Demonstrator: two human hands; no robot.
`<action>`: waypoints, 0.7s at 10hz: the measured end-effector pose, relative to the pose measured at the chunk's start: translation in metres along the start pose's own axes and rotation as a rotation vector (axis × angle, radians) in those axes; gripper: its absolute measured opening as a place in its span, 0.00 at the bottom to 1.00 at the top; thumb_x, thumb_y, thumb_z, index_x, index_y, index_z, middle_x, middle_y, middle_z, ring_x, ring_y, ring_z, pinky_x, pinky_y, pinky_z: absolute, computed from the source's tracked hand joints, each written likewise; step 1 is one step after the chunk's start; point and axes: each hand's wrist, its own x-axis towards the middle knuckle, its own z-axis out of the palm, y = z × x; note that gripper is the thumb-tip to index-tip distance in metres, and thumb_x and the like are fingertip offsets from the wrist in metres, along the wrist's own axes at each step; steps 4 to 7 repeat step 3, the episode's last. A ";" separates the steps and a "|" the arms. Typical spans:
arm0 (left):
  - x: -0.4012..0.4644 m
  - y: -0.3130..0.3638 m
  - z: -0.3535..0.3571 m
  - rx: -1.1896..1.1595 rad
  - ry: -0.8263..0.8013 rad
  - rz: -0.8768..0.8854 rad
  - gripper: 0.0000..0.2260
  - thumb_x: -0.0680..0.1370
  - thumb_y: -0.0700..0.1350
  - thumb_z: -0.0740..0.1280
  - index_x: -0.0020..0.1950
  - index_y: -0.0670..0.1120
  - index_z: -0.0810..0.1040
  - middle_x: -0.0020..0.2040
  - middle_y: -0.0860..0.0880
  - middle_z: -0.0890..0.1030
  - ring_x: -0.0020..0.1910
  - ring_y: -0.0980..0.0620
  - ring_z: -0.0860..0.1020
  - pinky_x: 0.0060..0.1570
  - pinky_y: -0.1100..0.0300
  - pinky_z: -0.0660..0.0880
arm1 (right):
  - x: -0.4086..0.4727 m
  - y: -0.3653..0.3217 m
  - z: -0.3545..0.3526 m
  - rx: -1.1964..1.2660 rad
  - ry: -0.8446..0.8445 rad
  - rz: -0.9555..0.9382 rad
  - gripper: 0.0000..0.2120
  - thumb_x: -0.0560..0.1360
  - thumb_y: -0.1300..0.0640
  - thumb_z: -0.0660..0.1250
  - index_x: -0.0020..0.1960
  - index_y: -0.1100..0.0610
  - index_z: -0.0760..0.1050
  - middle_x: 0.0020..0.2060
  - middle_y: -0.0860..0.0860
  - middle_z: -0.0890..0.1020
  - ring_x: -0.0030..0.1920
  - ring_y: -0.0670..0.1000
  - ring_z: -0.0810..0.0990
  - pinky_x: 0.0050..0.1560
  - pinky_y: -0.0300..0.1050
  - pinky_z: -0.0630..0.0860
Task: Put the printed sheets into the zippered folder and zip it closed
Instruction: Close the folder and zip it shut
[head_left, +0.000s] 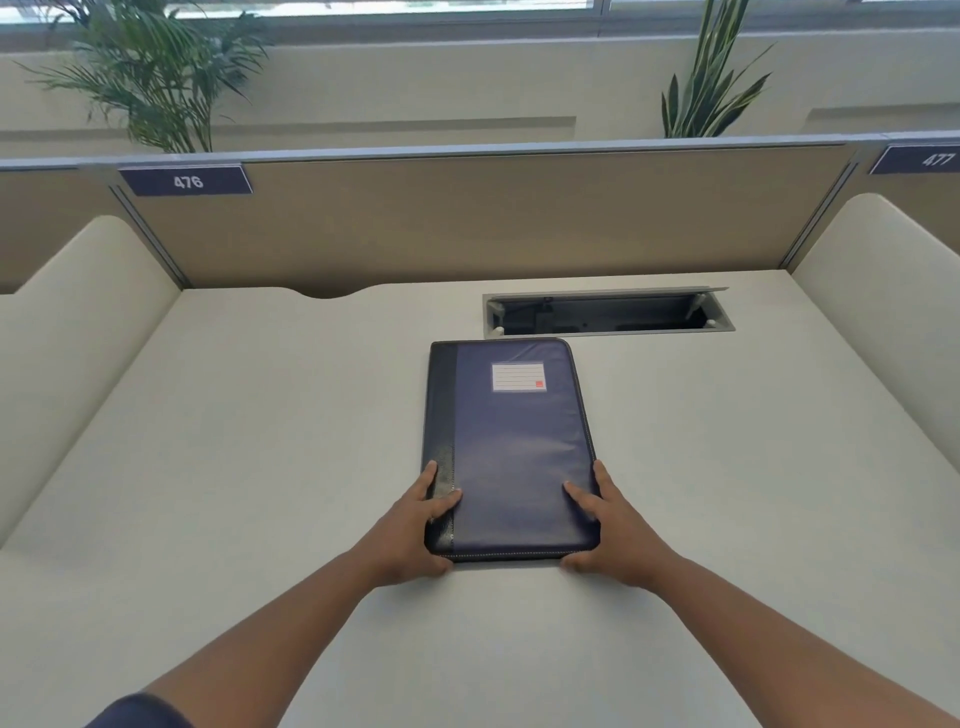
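A dark blue zippered folder (511, 447) with a black spine strip and a white label lies flat and closed on the white desk (260, 467), in the middle of the view. My left hand (415, 530) grips its near left corner, thumb on the cover and fingers along the edge. My right hand (610, 530) holds the near right corner the same way. No printed sheets are visible.
An open cable tray slot (608, 312) is sunk into the desk just behind the folder to the right. A tan partition (467, 223) closes the back, with cream side dividers left and right. Plants stand beyond the partition.
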 end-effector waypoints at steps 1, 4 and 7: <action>0.002 -0.002 0.000 0.005 -0.001 0.000 0.45 0.66 0.49 0.80 0.80 0.57 0.64 0.82 0.59 0.40 0.81 0.56 0.53 0.70 0.66 0.59 | 0.002 0.002 0.000 -0.014 -0.008 -0.016 0.54 0.64 0.39 0.81 0.82 0.45 0.56 0.82 0.46 0.37 0.82 0.47 0.44 0.76 0.40 0.51; 0.001 0.013 -0.006 0.007 0.027 -0.035 0.52 0.60 0.67 0.78 0.80 0.56 0.63 0.84 0.54 0.45 0.82 0.51 0.49 0.76 0.56 0.57 | 0.000 -0.011 -0.008 0.010 -0.014 -0.001 0.55 0.62 0.27 0.74 0.82 0.48 0.58 0.83 0.49 0.39 0.82 0.50 0.43 0.80 0.47 0.52; 0.001 0.013 -0.006 0.007 0.027 -0.035 0.52 0.60 0.67 0.78 0.80 0.56 0.63 0.84 0.54 0.45 0.82 0.51 0.49 0.76 0.56 0.57 | 0.000 -0.011 -0.008 0.010 -0.014 -0.001 0.55 0.62 0.27 0.74 0.82 0.48 0.58 0.83 0.49 0.39 0.82 0.50 0.43 0.80 0.47 0.52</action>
